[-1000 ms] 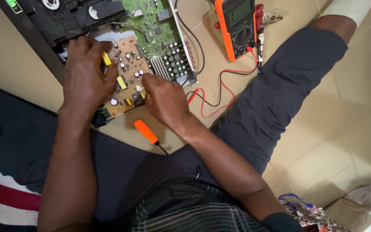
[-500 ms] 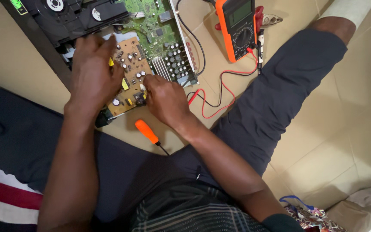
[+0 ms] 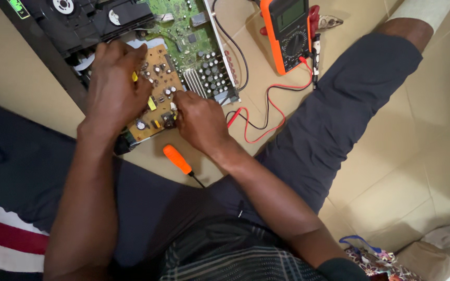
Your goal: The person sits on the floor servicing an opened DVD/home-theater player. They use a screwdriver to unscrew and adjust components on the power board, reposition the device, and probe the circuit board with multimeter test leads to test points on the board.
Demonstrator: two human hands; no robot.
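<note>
A tan circuit board (image 3: 158, 83) with small capacitors and yellow parts sits in an opened black disc player (image 3: 79, 21) on the floor. My left hand (image 3: 113, 88) lies flat over the board's left half, fingers curled at its far edge. My right hand (image 3: 198, 120) presses its fingertips on the board's near right corner, pinching a small part there. A green main board (image 3: 183, 26) with a finned heat sink (image 3: 196, 86) lies just beyond. An orange-handled screwdriver (image 3: 179, 161) rests on the floor below my right hand, untouched.
An orange multimeter (image 3: 288, 32) stands at the top with red and black leads (image 3: 266, 119) looping over the tiled floor. My legs in dark trousers (image 3: 339, 114) flank the work area. Patterned fabric (image 3: 376, 257) lies at bottom right.
My left hand has shifted slightly up over the board. My right hand stays at the board's near right corner. The view has moved slightly.
</note>
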